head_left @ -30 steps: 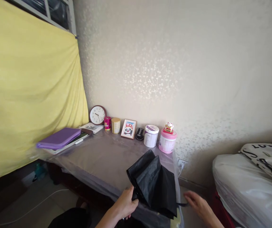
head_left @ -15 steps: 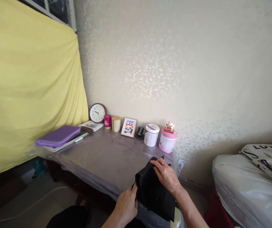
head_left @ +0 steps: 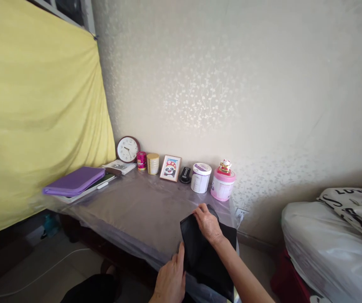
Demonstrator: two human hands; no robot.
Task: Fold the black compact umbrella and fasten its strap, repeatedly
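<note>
A limp black bag hangs over the near right corner of the table, its upper edge folded open. At its left side my left hand is closed on the edge, index finger stretched along it. My right hand reaches across the bag and pinches its upper edge, fingertips bent down over it. What lies inside the bag, if anything, cannot be seen.
The plastic-covered table carries a purple folder, a clock, small tins, a panda picture frame, a white tub and a pink tub topped by a cat figurine. Wrapped bedding stands right.
My right hand has moved slightly left and up along the bag's edge, and the bag's top is spread wider. My left hand has lowered slightly, still gripping the left edge.
</note>
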